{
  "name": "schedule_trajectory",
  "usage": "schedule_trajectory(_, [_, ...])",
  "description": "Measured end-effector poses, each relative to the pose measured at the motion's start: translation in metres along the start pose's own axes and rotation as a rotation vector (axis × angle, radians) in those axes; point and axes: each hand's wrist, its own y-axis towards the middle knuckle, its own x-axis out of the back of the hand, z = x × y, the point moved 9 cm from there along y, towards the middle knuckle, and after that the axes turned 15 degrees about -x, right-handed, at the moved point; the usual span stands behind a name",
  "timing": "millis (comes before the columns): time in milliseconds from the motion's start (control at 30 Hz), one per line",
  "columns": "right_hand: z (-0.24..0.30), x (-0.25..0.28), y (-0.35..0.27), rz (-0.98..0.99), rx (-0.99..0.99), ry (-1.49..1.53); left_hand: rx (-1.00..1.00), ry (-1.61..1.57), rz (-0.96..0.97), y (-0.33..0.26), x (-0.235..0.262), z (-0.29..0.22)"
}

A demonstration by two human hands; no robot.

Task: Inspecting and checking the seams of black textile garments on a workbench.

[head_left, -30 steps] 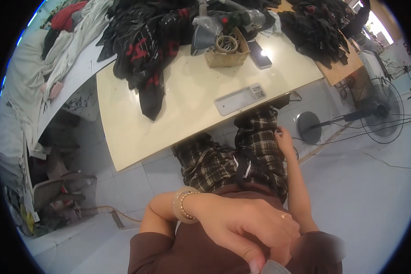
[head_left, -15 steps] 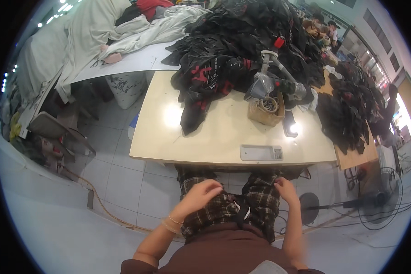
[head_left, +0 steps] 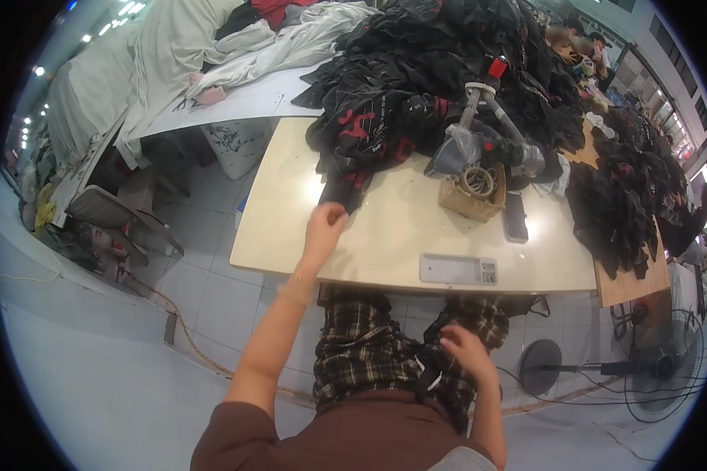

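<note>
here left hand pinched, seemingly on black garment; right hand loosely open on lap.

The left hand shows only its back, so its fingertips and whatever they touch at the hanging black garment just beyond them cannot be told. The right hand is blurred on the plaid lap; its grasp is unclear.

Left hand up to black garment
</note>
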Motion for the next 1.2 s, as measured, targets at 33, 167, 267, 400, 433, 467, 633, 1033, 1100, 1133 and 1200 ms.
schedule_trajectory(33, [-0.003,-0.004,-0.001,0.010,0.003,-0.003,-0.012,0.171,-0.044,0.028,0.003,0.007])
schedule_trajectory(167, [0.003,-0.012,-0.010,0.012,-0.020,0.011,-0.084,0.659,-0.142,0.097,-0.019,0.009])
schedule_trajectory(267, [0.015,-0.016,-0.015,0.003,-0.030,-0.023,-0.118,0.825,-0.017,0.122,-0.032,0.047])
schedule_trajectory(400, [0.030,-0.022,-0.017,0.064,-0.086,0.001,-0.363,0.720,-0.077,0.150,-0.015,0.021])
schedule_trajectory(433, [0.037,-0.023,-0.015,0.074,-0.068,-0.010,-0.473,0.591,-0.062,0.158,-0.010,0.003])
schedule_trajectory(467, [0.044,-0.025,-0.012,0.089,-0.047,-0.024,-0.476,0.585,-0.058,0.163,-0.006,-0.009])
schedule_trajectory(633, [0.109,-0.014,0.009,0.166,0.055,-0.031,-0.279,-0.181,0.126,0.150,0.029,-0.100])
schedule_trajectory(1033, [0.243,-0.069,-0.019,0.642,0.568,0.408,-0.274,-1.360,-0.111,0.024,0.108,-0.264])
schedule_trajectory(1100, [0.233,-0.082,-0.039,0.920,0.364,0.619,-0.255,-1.363,-0.285,0.002,0.120,-0.252])
schedule_trajectory(1133, [0.229,-0.068,-0.037,0.923,0.343,0.692,-0.238,-1.394,-0.355,-0.002,0.115,-0.237])
schedule_trajectory(1200, [0.198,-0.051,-0.027,0.877,0.118,0.559,-0.223,-1.405,-0.519,-0.019,0.122,-0.215])
